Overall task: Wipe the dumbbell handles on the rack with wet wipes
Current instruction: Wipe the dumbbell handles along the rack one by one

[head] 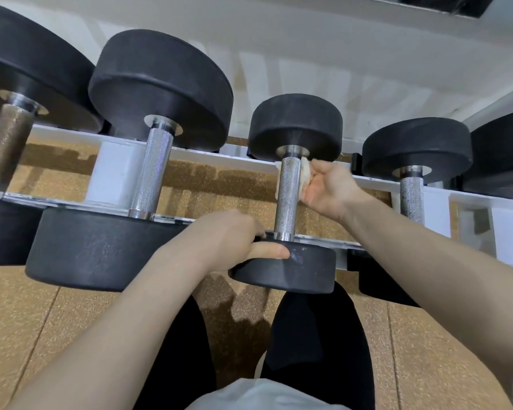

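Left hand: the left hand (231,238) grips the near weight head of the middle dumbbell (288,199), thumb laid flat along the black rim, the other fingers curled over its top edge.
Right hand: the right hand (328,189) curls round the upper part of that dumbbell's handle (288,196), holding a wet wipe (304,179) against the knurled steel; the fingers go behind the bar and are mostly hidden.
Wipes: one, white and bunched, showing on both sides of the handle just below the far head.
Hands: two, both bare, both on the same dumbbell.
Dumbbells, left to right: five in view, each lying across the white rack (116,170). First, a large one (9,143) with a brownish, dull handle, cut by the frame edge. Second, a large one (153,173) with a bright knurled handle. Third, the smaller middle one being held. Fourth, a small one (412,196) whose near head is hidden behind the right forearm. Fifth, only part of a dark head (507,155) at the right edge.
Rack rails: two white rails, far and near, carrying the heads.
Floor: speckled tan matting (27,321) under the rack.
Person: two legs in black and a pale shirt hem at the bottom.
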A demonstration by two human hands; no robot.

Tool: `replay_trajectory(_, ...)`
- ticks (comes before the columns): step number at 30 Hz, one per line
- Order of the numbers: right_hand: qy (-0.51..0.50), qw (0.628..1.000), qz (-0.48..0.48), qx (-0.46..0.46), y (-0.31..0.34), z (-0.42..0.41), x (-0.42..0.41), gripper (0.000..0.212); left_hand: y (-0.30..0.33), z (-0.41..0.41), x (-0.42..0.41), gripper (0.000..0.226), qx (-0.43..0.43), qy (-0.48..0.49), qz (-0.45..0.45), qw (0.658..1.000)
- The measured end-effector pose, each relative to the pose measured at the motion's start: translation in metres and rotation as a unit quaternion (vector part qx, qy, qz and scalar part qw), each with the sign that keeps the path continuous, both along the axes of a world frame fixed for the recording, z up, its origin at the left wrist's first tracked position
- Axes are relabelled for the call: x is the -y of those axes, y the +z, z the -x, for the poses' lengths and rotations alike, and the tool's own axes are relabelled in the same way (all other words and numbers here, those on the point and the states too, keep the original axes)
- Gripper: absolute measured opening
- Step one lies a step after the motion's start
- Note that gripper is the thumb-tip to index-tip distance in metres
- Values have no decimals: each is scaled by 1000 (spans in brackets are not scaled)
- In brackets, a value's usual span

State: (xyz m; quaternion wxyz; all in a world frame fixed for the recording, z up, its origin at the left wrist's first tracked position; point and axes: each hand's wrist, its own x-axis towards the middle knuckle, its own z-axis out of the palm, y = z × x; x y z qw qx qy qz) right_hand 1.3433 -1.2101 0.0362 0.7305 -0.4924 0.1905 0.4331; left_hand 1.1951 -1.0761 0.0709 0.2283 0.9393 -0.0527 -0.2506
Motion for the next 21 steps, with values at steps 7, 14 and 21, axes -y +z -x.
replay_trajectory(7, 23, 999, 12, 45, 0, 12, 9, 37, -1, 1, 0, 93, 4, 8, 4, 1000)
replay_trajectory(14, 195, 826, 257, 462, 6, 29, 4, 37, 1, -1, 0, 93, 1, 0, 1, 1000)
replay_trajectory(21, 225, 721, 312, 577, -8, 24, 3, 38, -1, 0, 0, 95, 10, 5, 4, 1000)
